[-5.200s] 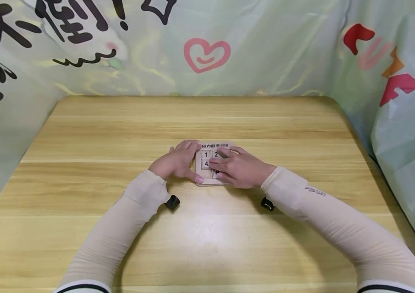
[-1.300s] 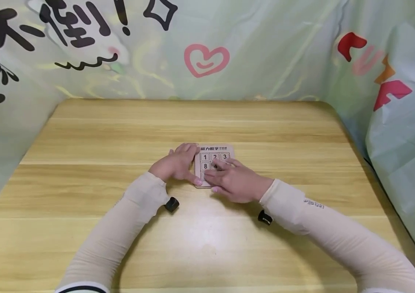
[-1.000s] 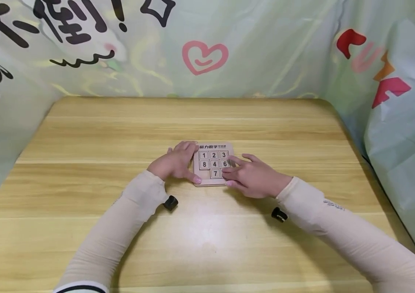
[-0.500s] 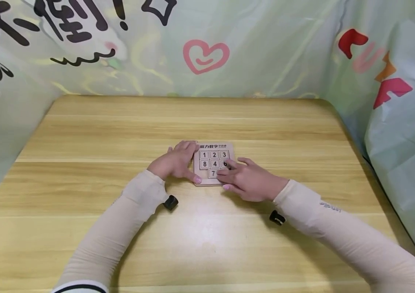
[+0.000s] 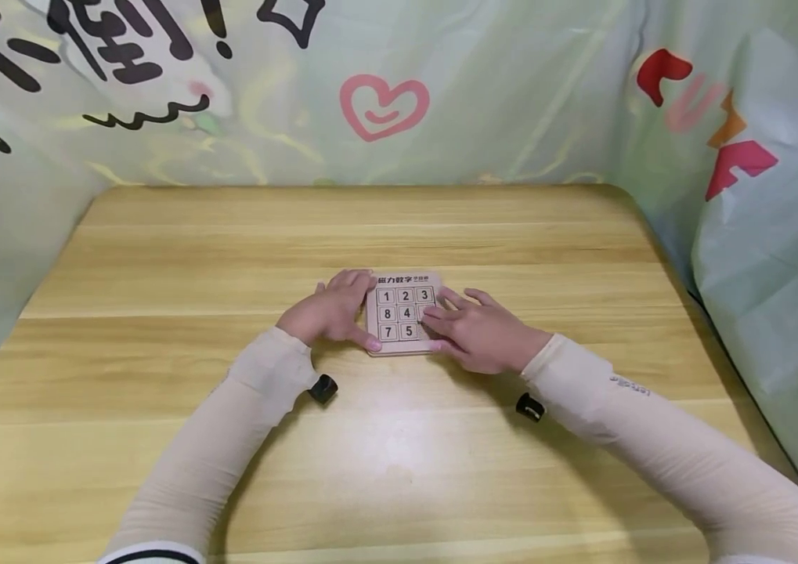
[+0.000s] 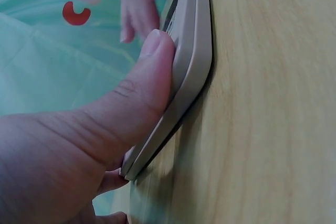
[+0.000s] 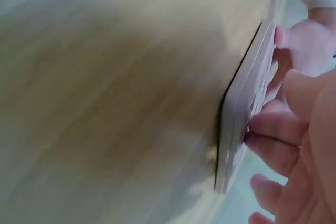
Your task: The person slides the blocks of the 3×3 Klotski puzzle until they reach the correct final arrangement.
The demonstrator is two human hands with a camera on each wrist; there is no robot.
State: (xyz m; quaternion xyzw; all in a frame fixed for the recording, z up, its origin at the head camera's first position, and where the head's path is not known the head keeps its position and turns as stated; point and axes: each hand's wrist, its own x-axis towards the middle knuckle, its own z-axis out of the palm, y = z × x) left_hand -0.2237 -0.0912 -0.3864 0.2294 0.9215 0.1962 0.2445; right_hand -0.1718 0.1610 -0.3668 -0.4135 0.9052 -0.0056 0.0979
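Note:
In the head view a number sliding puzzle (image 5: 404, 347) lies flat at the middle of the wooden table. Its tiles read 1, 2, 3 on top, 8 and 4 in the middle row, 7 and 5 at the bottom. My left hand (image 5: 328, 308) grips the puzzle's left side, thumb on the near corner and fingers at the far corner. The left wrist view shows that thumb (image 6: 149, 72) pressed on the frame. My right hand (image 5: 486, 333) reaches in from the right, its fingertips on the middle-row right tile, which they cover. In the right wrist view these fingers (image 7: 275, 142) touch the puzzle's face.
The wooden table (image 5: 159, 258) spreads around the puzzle. Behind it hangs a pale green printed sheet (image 5: 511, 94) with a pink heart, and more sheeting runs along the right. A small black camera (image 5: 323, 389) sits under the left wrist, another camera (image 5: 530, 407) under the right.
Tiles 7 and 5 have slid left along the bottom row, 7 now in the left corner. My right fingertips have moved up to the middle row. The left hand keeps its hold.

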